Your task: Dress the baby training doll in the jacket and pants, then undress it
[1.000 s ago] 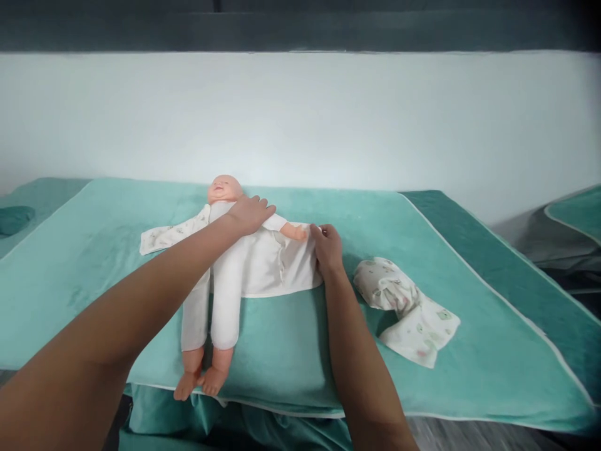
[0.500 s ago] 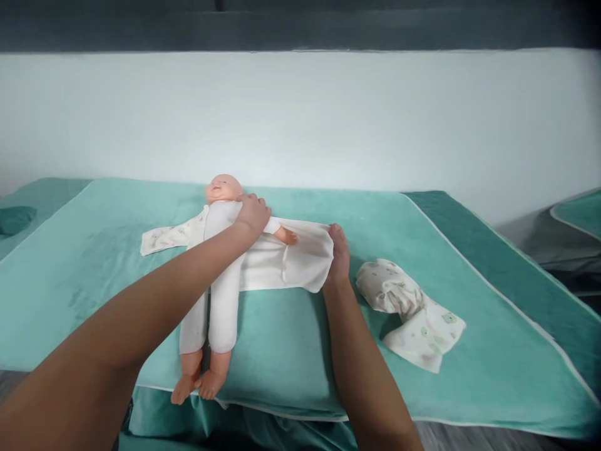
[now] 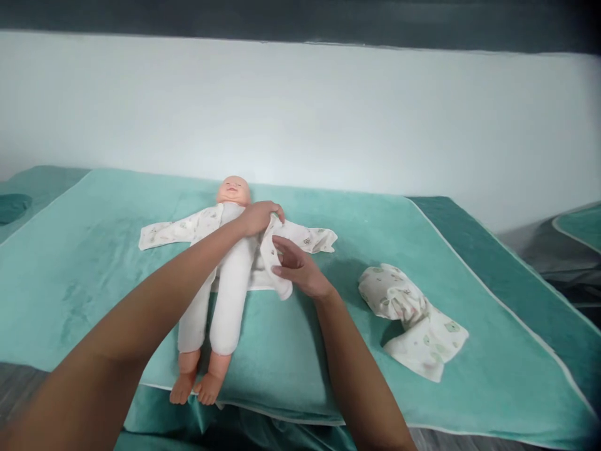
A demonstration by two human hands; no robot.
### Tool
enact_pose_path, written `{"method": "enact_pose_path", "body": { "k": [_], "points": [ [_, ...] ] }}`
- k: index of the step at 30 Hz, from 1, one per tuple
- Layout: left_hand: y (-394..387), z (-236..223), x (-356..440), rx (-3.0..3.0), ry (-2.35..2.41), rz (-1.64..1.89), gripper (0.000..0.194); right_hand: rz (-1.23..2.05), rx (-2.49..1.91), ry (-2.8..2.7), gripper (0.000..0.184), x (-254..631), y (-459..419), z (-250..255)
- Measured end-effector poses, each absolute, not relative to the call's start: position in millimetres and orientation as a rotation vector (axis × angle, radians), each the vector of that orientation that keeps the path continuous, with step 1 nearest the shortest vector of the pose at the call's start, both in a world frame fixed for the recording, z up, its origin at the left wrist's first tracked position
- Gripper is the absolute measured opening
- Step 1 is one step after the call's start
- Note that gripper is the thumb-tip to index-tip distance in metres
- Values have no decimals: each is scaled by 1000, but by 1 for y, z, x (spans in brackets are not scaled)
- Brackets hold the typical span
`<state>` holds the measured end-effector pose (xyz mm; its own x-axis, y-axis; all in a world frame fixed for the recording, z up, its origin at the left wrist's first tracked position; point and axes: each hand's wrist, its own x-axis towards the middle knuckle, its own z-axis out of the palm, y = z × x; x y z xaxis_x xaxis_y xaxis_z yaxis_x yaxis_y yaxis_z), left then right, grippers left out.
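Note:
A baby doll (image 3: pixel 232 282) in a white body lies on its back, its head toward the wall. A white printed baby shirt (image 3: pixel 305 235) is spread at both sides of it, one sleeve out to each side. My left hand (image 3: pixel 263 217) lies at the doll's chest and shoulder, fingers curled over the shirt's upper edge. Beside the doll, my right hand (image 3: pixel 303 268) touches the folded front panel, thumb and forefinger apart. The doll's hands are hidden, and its bare feet lie at the near edge.
Crumpled printed cloth (image 3: pixel 416 319), apparently another garment, lies to the right on the green padded cover (image 3: pixel 117 313). A white wall (image 3: pixel 300 113) stands behind the table. Part of another green surface (image 3: pixel 580 225) shows at the far right.
The shirt's right-hand front panel, earlier stretched outward, is now folded in toward the doll. The doll's hand on that side is covered. My right hand has moved left, closer to my left hand.

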<state>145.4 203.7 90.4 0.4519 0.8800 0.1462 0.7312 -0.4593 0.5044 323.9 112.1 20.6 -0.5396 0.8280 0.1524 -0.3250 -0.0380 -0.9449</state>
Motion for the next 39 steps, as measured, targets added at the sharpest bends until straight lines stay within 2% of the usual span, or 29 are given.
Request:
{"method": "enact_pose_path", "body": {
  "k": [4,6,10,18,26,30,33,36,39],
  "points": [
    [207,105,119,2111,1342,795,18,1831,-491,-1508,76,316,105,20],
    [208,107,103,2167,1450,902,12,1896,-429,-1590,71,314,99,23],
    [202,100,74,2192,1679,1061,18,2027,-291,-1704,57,311,92,30],
    [149,71,44,2005,1908,1300,11,1610,-660,-1621,28,311,99,23],
    [83,29,31,1991,1709,1299,36,1580,-664,-2015,25,307,94,20],
    [74,7,-3,2092,1925,1238,42,1572,-788,-1874,28,310,83,11],
    [76,0,-45,2178,2242,965,52,1374,-989,-1642,31,313,75,-2],
    [82,-1,-86,2177,2363,643,53,924,-1248,-1498,27,325,82,-17],
    [92,-1,-111,2233,2367,467,54,405,-1466,-1509,33,353,105,-29]
  ]
}}
